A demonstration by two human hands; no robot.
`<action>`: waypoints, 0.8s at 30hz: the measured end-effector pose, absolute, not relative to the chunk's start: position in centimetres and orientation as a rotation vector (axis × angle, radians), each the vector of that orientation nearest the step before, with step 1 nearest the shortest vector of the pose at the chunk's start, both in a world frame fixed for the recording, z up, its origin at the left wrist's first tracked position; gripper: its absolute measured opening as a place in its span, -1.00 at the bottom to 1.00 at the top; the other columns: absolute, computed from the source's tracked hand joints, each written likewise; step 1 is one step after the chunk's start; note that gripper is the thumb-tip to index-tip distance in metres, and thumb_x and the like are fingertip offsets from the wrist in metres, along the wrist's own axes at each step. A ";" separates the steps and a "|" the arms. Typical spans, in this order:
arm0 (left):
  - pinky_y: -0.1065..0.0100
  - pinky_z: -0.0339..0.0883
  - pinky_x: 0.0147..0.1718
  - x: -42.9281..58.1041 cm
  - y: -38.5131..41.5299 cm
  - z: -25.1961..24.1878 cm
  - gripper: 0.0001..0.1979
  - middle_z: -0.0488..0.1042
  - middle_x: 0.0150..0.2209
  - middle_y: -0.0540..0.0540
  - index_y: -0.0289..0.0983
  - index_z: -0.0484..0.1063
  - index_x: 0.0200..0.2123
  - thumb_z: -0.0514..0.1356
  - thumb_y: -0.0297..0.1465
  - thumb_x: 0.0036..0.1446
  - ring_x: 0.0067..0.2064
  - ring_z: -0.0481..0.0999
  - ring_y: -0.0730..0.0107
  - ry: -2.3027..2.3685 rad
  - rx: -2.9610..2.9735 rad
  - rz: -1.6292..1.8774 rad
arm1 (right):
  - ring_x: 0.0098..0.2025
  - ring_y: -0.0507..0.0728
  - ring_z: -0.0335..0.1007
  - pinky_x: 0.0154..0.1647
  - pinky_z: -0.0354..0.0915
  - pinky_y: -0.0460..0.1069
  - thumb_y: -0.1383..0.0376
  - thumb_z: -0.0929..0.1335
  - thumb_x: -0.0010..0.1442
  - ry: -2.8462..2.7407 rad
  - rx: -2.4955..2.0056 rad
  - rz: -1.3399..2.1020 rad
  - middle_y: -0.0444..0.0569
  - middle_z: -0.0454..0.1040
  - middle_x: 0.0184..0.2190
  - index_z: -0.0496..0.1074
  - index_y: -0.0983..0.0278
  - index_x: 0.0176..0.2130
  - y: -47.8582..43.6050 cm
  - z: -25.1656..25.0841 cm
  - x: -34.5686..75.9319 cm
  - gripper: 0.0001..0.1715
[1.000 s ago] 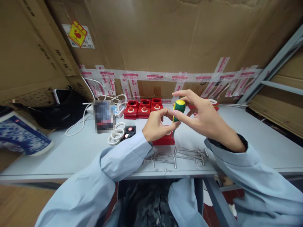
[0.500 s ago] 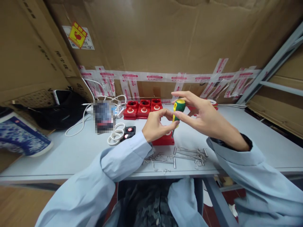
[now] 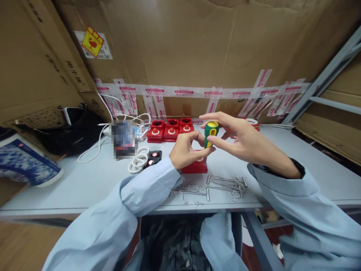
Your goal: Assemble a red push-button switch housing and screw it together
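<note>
A screwdriver (image 3: 209, 132) with a green and yellow handle stands nearly upright, its metal shaft reaching down to the right edge of a red box (image 3: 194, 168). My left hand (image 3: 184, 151) pinches the screwdriver at the lower handle, above that box. Around the upper handle, my right hand (image 3: 241, 138) has its thumb on the near side and its fingers behind. My left hand covers much of the red box. Close in front lie metal T-shaped rods (image 3: 208, 194) with thin cords and several small metal pieces (image 3: 191, 186).
Three red units (image 3: 171, 131) stand in a row at the back. To the left are white rings (image 3: 138, 162), black square parts (image 3: 155, 155), a white cable (image 3: 98, 148) and a black bag (image 3: 70, 135). A tape roll (image 3: 253, 122) sits behind my right hand. Cardboard (image 3: 180, 45) walls the back.
The screwdriver handle has turned, so its yellow inset now faces more to the right. My right hand's fingers have shifted slightly left. My left hand stays nearly in place.
</note>
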State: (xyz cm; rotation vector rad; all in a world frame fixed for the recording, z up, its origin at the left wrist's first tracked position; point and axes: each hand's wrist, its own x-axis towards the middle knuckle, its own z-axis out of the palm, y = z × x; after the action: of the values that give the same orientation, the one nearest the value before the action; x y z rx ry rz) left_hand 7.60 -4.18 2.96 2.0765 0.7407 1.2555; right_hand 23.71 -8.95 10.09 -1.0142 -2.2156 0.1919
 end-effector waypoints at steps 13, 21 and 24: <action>0.09 0.20 -0.02 4.4 -1.4 2.5 -0.23 0.36 0.09 -0.27 -0.22 0.22 0.09 0.37 -0.17 -0.22 0.09 0.35 -0.05 0.973 2.684 0.144 | -0.60 -0.03 0.10 -0.54 -0.02 -0.08 0.17 0.35 0.10 -1.987 -1.286 -0.296 -0.19 0.30 -0.62 0.34 0.27 -0.38 -7.4 8.9 22.6 -0.79; 0.23 0.21 0.00 4.6 -1.4 2.8 -0.30 0.34 0.07 -0.19 -0.23 0.16 0.10 0.30 -0.14 -0.08 0.09 0.34 0.09 0.992 2.709 -0.064 | -0.42 0.05 0.32 -0.40 0.10 -0.06 0.15 0.23 0.22 -2.349 -1.240 -0.092 -0.08 0.49 -0.37 0.35 0.24 -0.12 -7.9 10.7 24.0 -0.70; 0.23 0.21 -0.01 4.7 -1.5 2.9 -0.30 0.33 0.06 -0.19 -0.23 0.15 0.11 0.30 -0.15 -0.07 0.08 0.35 0.10 1.005 2.705 -0.079 | -0.37 0.05 0.38 -0.38 0.16 -0.07 0.14 0.25 0.22 -2.611 -1.093 0.250 -0.08 0.51 -0.29 0.30 0.21 -0.02 -8.0 12.1 25.3 -0.65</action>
State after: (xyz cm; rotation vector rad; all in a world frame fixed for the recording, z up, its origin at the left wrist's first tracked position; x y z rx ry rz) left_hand 4.67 -1.48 2.89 2.7053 1.0049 -0.0793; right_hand 25.28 -8.01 12.08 -1.0927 -2.6109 0.2500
